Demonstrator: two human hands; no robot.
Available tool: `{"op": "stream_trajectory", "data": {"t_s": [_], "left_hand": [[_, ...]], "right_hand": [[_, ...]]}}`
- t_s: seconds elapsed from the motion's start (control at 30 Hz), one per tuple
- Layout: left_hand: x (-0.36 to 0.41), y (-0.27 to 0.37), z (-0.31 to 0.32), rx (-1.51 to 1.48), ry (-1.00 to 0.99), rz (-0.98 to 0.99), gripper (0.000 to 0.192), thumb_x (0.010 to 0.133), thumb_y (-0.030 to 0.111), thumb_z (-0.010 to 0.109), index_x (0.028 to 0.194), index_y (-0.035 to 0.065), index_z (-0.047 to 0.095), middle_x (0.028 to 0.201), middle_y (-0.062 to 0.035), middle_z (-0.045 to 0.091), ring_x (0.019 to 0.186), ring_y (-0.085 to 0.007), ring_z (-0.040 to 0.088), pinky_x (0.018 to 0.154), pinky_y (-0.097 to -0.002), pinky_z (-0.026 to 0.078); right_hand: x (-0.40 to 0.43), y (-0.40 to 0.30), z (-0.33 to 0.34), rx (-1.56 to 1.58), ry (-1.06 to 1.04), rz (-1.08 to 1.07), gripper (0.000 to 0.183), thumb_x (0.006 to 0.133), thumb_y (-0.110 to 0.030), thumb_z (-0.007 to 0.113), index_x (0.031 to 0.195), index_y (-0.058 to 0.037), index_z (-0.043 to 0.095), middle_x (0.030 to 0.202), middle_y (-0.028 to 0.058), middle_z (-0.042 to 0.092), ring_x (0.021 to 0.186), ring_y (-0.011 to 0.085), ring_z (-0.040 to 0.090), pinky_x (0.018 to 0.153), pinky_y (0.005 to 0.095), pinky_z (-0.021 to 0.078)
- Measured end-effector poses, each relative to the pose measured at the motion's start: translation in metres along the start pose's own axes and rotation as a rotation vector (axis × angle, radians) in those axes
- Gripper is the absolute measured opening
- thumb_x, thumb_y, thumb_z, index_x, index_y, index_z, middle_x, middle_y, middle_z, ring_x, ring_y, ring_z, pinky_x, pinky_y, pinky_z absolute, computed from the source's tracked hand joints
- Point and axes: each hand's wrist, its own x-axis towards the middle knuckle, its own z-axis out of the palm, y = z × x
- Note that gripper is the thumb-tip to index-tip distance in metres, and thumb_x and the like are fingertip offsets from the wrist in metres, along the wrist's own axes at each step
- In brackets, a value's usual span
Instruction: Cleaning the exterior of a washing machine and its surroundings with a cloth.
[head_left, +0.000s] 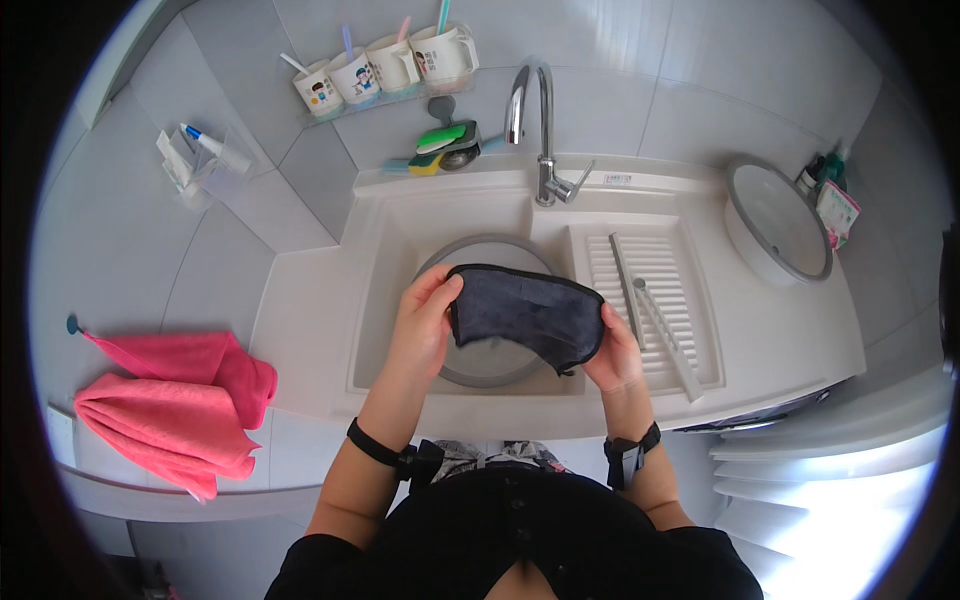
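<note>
Stretched between my two hands is a dark grey cloth with black edging (525, 307), held up over the sink basin (375, 300). My left hand (429, 311) pinches its left end, the thumb on top. At the other end, my right hand (616, 345) grips the lower right edge. The cloth's bottom side curves inward, and a short black tag or thread hangs near its right corner. Beneath it sits a round grey-rimmed basin (495, 375) inside the sink, partly hidden by the cloth and my hands.
A chrome faucet (546, 142) rises behind the sink. Two grey bars (671, 345) lie on the ribbed washboard (600, 255). Another grey-rimmed basin (780, 217) leans at the right. Pink towels (165, 420) hang at the left; cups with toothbrushes (390, 64) stand on a shelf.
</note>
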Motion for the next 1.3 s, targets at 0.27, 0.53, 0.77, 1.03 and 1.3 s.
{"op": "stream_trajectory", "data": {"t_s": [0.27,0.53,0.77,1.03,1.3], "left_hand": [[-0.048,-0.008,0.001,0.180,0.033,0.032,0.019,0.090,0.014,0.058,0.105,0.0023,0.062,0.086,0.0003,0.062,0.081,-0.0078,0.057,0.071,-0.0217,0.044],[-0.155,-0.073,-0.080,0.258,0.166,-0.109,0.033,0.096,0.032,0.049,0.122,0.0113,0.051,0.112,-0.0052,0.062,0.105,-0.0149,0.056,0.077,-0.0238,0.037],[-0.266,-0.142,-0.100,-0.694,0.043,-0.112,0.052,0.096,0.047,0.039,0.132,0.0094,0.046,0.134,-0.0105,0.048,0.125,-0.0225,0.043,0.106,-0.0457,0.030],[-0.316,-0.138,-0.078,-0.639,-0.048,-0.188,0.054,0.093,0.048,0.041,0.128,0.0070,0.048,0.132,-0.0102,0.050,0.123,-0.0232,0.045,0.105,-0.0447,0.032],[-0.308,-0.185,-0.040,-0.443,-0.318,-0.215,0.056,0.091,0.049,0.042,0.125,0.0046,0.050,0.129,-0.0100,0.052,0.120,-0.0238,0.048,0.105,-0.0438,0.033]], "right_hand": [[-0.070,0.024,0.007,0.077,-0.031,0.028,0.038,0.085,-0.007,0.055,0.123,-0.0049,0.051,0.118,0.0109,0.060,0.106,0.0239,0.060,0.093,0.0398,0.0482],[-0.135,0.132,0.036,0.144,-0.050,0.274,0.027,0.083,-0.014,0.054,0.110,-0.0165,0.055,0.103,0.0011,0.058,0.090,0.0154,0.058,0.072,0.0299,0.0489],[-0.207,0.222,0.059,0.381,0.015,0.344,0.034,0.086,-0.016,0.051,0.120,-0.0124,0.051,0.115,0.0052,0.058,0.107,0.0209,0.056,0.094,0.0364,0.0445],[-0.255,0.266,0.007,0.518,-0.245,0.606,0.027,0.092,-0.014,0.046,0.117,-0.0104,0.055,0.107,0.0039,0.062,0.096,0.0169,0.060,0.083,0.0330,0.0495],[-0.283,0.189,-0.081,-0.692,-0.246,0.051,0.040,0.094,-0.013,0.049,0.132,-0.0040,0.044,0.122,0.0096,0.053,0.109,0.0168,0.054,0.091,0.0318,0.0442]]}}
